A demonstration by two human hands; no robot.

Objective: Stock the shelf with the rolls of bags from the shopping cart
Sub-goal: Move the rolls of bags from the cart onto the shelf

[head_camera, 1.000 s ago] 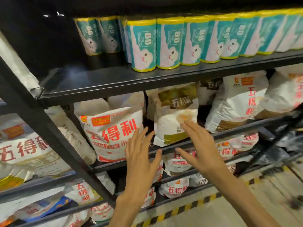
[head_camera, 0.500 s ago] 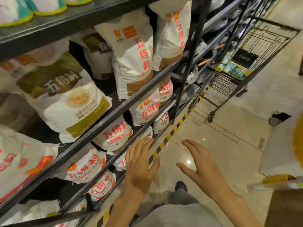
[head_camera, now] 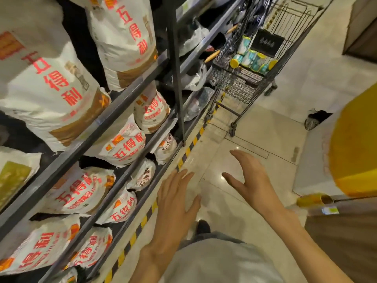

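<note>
Head view: both hands are hanging empty w/ fingers spread, held apart over the floor [head_camera: 255, 127]; left hand [head_camera: 175, 203] is sitting just beside the shelf [head_camera: 114, 113] edge, right hand [head_camera: 253, 184] farther out. Rolls of bags [head_camera: 252, 59] are lying in the shopping cart [head_camera: 244, 82], well ahead & slightly right of the hands, most tipped on their sides, one standing upright. Right hand looks nearer, approx in line w/ cart. Flour sacks [head_camera: 51, 84] are filling the shelf levels at left. Yellow-black floor tape [head_camera: 189, 148] is running along the shelf base. Yellow blurred object [head_camera: 355, 144] is crowding the right edge; floor btwn hands & cart looks open.
</note>
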